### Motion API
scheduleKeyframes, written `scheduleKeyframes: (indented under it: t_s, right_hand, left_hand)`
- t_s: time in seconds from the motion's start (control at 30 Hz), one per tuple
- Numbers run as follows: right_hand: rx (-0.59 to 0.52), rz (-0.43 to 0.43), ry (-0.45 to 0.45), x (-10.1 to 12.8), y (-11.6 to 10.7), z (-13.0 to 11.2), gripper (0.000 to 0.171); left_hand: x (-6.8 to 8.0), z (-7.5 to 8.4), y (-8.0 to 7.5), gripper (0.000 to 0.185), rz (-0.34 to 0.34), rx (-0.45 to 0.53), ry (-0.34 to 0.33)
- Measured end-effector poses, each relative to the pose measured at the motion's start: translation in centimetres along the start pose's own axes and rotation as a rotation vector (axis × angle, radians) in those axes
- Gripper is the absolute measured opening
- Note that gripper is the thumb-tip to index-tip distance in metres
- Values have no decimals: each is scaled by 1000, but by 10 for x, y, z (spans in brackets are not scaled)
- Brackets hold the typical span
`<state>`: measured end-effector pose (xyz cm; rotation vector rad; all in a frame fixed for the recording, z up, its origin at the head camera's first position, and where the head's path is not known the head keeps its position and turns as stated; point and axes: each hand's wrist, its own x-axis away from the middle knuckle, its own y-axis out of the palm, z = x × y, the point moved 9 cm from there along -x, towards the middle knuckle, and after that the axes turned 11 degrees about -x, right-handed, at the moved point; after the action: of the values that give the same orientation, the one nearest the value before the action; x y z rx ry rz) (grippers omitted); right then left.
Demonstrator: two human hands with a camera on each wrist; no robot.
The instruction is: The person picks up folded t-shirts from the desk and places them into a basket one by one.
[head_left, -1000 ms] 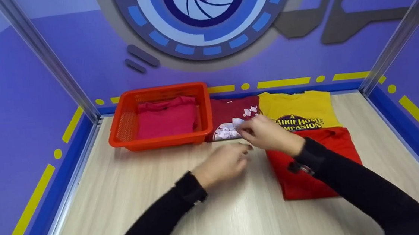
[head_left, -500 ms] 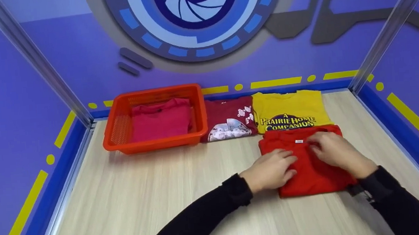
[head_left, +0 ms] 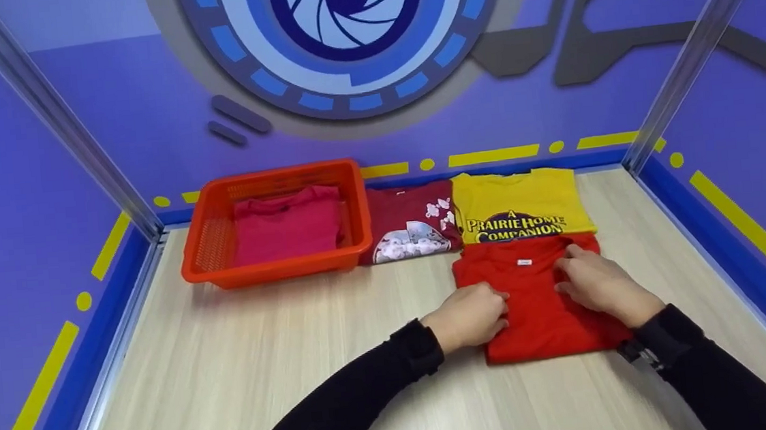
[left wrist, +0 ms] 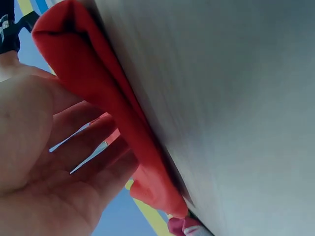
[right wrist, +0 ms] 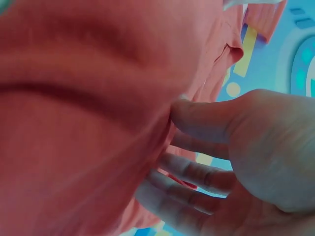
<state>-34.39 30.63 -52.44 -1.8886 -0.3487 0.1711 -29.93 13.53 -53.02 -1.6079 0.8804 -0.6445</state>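
Observation:
A folded red shirt (head_left: 533, 302) lies on the wooden table (head_left: 264, 361) at the front right. My left hand (head_left: 469, 314) rests on its left edge with loosely bent fingers. The left wrist view shows those fingers (left wrist: 93, 147) lying against the red shirt's (left wrist: 98, 88) folded edge. My right hand (head_left: 597, 283) lies on the shirt's right half, fingers spread toward the collar. In the right wrist view, the thumb and fingers of the right hand (right wrist: 211, 162) touch the red fabric (right wrist: 74, 123). Neither hand lifts the shirt.
Behind the red shirt lies a folded yellow shirt (head_left: 519, 208) with dark lettering, and a maroon printed shirt (head_left: 407, 223) to its left. An orange basket (head_left: 271, 270) at the back left holds a folded pink shirt (head_left: 285, 226). Purple walls enclose the table.
Both hands came from the maroon shirt and the table's middle over to the red shirt and settled on it. The camera view shifted slightly to the right.

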Motion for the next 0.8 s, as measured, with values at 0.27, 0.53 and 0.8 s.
scheduleKeyframes:
  t_s: [0.27,0.53,0.8]
  right_hand:
    - [-22,-34,-36,-22,22,-38,30]
    - [-52,-3,-153,-44,38,-97,27]
    - [-85,-4,-225,-58,61,-146,34]
  left_hand:
    - [45,-28,5,17,-11,64,-35]
    - [103,-69,11,16,-5,153,-130]
    - [154,-96,13,13,40,173,-224]
